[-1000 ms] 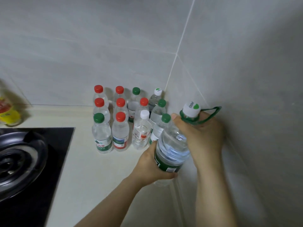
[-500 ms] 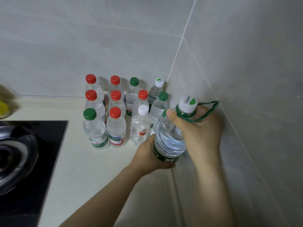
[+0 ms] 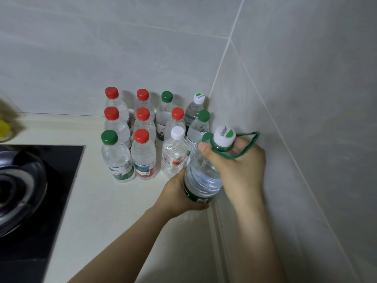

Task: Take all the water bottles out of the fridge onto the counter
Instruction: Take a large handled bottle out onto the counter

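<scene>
Your L hand wraps the lower body of the big bottle, fingers curled round the green label band. Your R hand grips up top: thumb pressed on the shoulder, fingers curled at the neck just under the white cap, w/ the green carry loop lying across the fingers. So both hands are closed round it, neither free.

The bottle's tilted a bit, cap leaning toward the R wall. Can't tell if its base touches the counter; the L hand hides it. It sits at the front R of the bottle group, just beside the white-cap one, close to the corner.

The group: small bottles upright in rows vs the back wall, w/ red, green & white caps. To the L there's a black hob w/ a dark pan on it, & a blurred yellow item at the far L edge.
</scene>
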`<state>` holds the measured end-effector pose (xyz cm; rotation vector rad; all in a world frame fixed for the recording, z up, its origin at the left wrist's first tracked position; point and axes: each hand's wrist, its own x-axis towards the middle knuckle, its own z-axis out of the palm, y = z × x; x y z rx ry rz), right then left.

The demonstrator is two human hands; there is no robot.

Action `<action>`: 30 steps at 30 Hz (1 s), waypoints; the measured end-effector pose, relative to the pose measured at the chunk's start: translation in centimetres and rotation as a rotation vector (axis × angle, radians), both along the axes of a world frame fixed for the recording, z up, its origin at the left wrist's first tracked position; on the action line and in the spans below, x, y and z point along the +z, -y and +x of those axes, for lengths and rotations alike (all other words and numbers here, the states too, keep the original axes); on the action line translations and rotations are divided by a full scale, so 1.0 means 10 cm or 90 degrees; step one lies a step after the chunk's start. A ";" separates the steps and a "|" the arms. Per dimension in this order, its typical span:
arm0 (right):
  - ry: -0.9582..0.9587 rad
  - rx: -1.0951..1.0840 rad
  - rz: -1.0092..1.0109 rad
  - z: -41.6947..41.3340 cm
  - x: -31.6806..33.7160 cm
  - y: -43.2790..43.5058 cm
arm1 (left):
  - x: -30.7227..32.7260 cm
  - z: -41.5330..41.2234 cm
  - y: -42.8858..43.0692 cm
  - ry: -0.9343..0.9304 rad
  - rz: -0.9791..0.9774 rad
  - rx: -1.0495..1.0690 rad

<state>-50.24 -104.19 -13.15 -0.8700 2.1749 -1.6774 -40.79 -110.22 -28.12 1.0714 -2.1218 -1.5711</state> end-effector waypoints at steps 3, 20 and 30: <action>-0.016 -0.004 0.019 0.00 -0.07 -0.02 | -0.07 -0.04 -0.01 0.008 0.002 0.004; 0.007 -0.038 0.078 0.11 -0.17 -0.20 | 0.01 -0.02 -0.14 0.066 0.027 0.007; -0.108 0.010 0.212 0.24 -0.11 -0.63 | 0.35 0.48 -0.14 0.062 -0.012 0.038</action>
